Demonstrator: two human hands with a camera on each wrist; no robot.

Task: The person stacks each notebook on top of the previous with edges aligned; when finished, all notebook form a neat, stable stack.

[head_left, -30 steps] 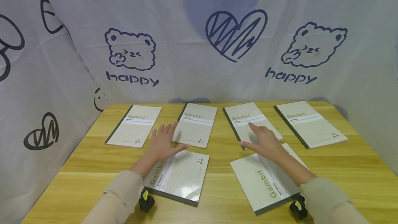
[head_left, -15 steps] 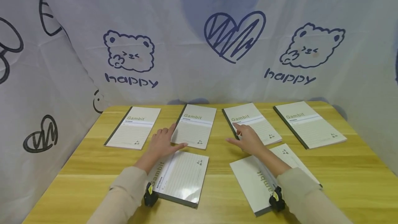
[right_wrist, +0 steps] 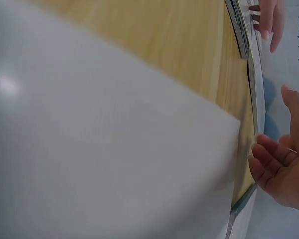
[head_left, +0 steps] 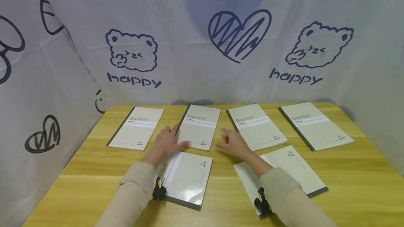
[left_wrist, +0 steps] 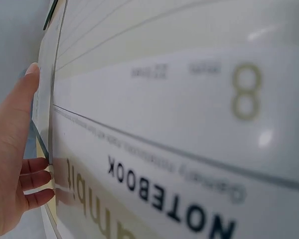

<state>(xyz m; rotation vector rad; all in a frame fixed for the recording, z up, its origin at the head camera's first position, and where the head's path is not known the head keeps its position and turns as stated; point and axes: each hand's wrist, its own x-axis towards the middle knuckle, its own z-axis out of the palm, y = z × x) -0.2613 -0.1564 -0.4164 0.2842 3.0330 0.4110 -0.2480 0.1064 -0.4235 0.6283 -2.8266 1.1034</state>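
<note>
White with a dark spine, the first notebook (head_left: 136, 128) lies left of the left hand (head_left: 165, 142), whose thumb spreads away from its fingers at the near left of the second notebook (head_left: 200, 129) (whether they touch it, I cannot tell). Nearer, under that forearm, lies the third notebook (head_left: 189, 178). The right hand (head_left: 235, 144) has thumb and forefinger apart; right of it lie the fourth notebook (head_left: 263, 129), the fifth notebook (head_left: 291, 167), partly beneath its forearm, and the sixth notebook (head_left: 315, 125), farthest away.

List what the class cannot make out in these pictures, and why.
Head: near-right notebook, its middle behind right sleeve.
Head: near-left notebook, part of its left end behind left sleeve.
Left wrist: small print, blurred.
Right wrist: right hand, cut off by the right edge.
</note>
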